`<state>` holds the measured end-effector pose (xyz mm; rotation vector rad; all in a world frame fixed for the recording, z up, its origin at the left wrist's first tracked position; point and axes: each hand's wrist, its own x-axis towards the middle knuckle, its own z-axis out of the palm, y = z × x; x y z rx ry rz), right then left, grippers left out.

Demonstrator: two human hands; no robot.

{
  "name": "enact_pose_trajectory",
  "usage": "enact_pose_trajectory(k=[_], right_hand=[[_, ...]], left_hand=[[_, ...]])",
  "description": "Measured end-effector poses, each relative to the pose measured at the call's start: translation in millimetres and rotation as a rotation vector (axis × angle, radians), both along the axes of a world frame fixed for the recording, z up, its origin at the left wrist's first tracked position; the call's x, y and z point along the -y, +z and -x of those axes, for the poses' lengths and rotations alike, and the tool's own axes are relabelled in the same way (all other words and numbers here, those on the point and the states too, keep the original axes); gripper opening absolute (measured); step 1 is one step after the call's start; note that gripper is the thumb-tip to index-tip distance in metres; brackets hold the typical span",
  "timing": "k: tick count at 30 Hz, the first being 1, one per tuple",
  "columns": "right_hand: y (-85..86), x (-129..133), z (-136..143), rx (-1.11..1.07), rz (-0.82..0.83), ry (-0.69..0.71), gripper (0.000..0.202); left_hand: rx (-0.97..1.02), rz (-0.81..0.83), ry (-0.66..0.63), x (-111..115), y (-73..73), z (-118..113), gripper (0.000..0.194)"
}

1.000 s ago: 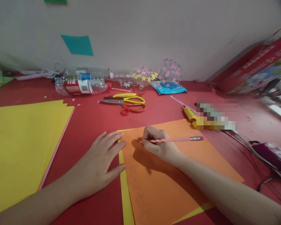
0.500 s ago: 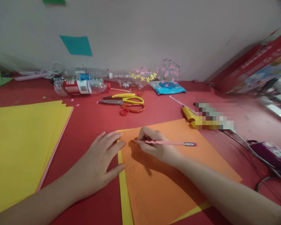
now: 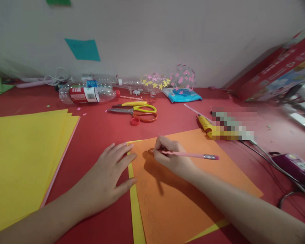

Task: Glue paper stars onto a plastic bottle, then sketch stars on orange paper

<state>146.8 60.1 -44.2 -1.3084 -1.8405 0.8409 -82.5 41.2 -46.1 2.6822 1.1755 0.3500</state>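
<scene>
A pink pencil (image 3: pixel 190 155) with an eraser end is gripped in my right hand (image 3: pixel 173 156), its tip at the upper left part of an orange sheet of paper (image 3: pixel 183 210). Faint pencil marks run down the left side of that sheet. Under it lies a yellow sheet (image 3: pixel 135 217), showing along the left and bottom edges. My left hand (image 3: pixel 117 171) rests flat with fingers spread, the fingertips on the left edge of the papers and the palm over the red table (image 3: pixel 96 135).
Yellow paper (image 3: pixel 20 162) is stacked at left. Beyond the sheets lie scissors (image 3: pixel 139 111), a red ring (image 3: pixel 135 121), a yellow cutter (image 3: pixel 134 103), a plastic bottle (image 3: pixel 82 95) and a blue packet (image 3: pixel 184 96). A yellow glue gun (image 3: pixel 205 124) and cables (image 3: pixel 271 159) are at right.
My right hand has shifted slightly to the right with the pencil, the tip moving across the orange sheet. My left hand has stayed in place.
</scene>
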Motion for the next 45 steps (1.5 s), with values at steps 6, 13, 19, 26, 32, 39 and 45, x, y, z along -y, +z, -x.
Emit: enact_pose_trajectory(k=[6, 13, 19, 26, 32, 39, 45], right_hand=[[-0.7, -0.5, -1.3, 0.006, 0.003, -0.044, 0.012], [0.7, -1.1, -1.1, 0.012, 0.018, -0.098, 0.011], [-2.1, -0.4, -2.8, 0.015, 0.003, -0.041, 0.011], [-5.3, 2.1, -3.5, 0.021, -0.018, 0.033, 0.013], [-2.1, 3.0, -2.2, 0.002, -0.04, 0.127, 0.013], [2.7, 4.4, -1.6, 0.04, -0.055, 0.172, 0.012], [4.1, 3.2, -2.0, 0.007, -0.006, 0.18, 0.011]], left_hand=[[-0.016, -0.011, 0.0, -0.1, 0.3, 0.0, 0.053], [-0.02, -0.021, -0.007, -0.5, -1.5, 0.2, 0.054], [-0.014, -0.019, -0.005, 0.3, -1.3, 1.4, 0.055], [-0.015, -0.013, -0.005, 0.5, -1.1, 0.9, 0.053], [0.01, -0.026, -0.015, 0.0, -0.5, 0.5, 0.054], [0.002, -0.035, -0.017, -0.9, -2.2, 0.2, 0.052], [0.005, -0.035, -0.014, 0.2, -2.5, 1.2, 0.052]])
